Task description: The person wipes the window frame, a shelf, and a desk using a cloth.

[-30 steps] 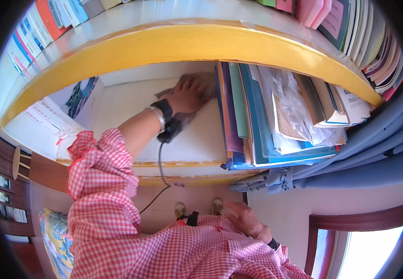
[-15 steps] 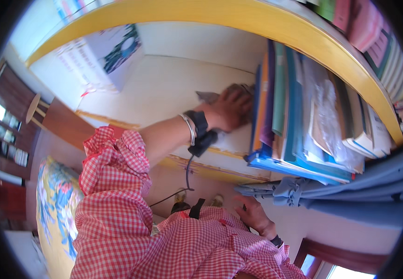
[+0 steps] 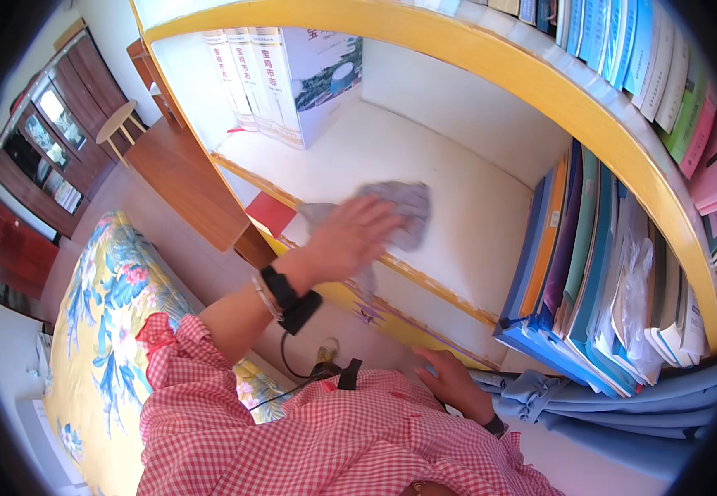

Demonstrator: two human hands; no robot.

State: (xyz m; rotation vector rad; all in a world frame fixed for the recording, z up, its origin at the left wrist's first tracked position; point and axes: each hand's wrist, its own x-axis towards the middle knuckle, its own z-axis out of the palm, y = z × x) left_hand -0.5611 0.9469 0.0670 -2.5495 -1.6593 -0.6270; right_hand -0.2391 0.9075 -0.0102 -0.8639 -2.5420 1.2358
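Since half a second ago, our left hand (image 3: 350, 240) and the grey cloth (image 3: 413, 205) slid away from the folders (image 3: 585, 240) to the shelf's (image 3: 466, 236) front edge. Fingers lie flat over the cloth, which pokes past their tips, too bunched for a clear long axis. Our right hand (image 3: 456, 384), way farther off, hangs loose, seemingly empty. White books (image 3: 263, 87) stand beyond our left.

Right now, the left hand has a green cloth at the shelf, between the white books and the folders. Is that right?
Not quite: the cloth is grey, as the head view shows. The left hand does have it at the shelf, between the white books and the folders.
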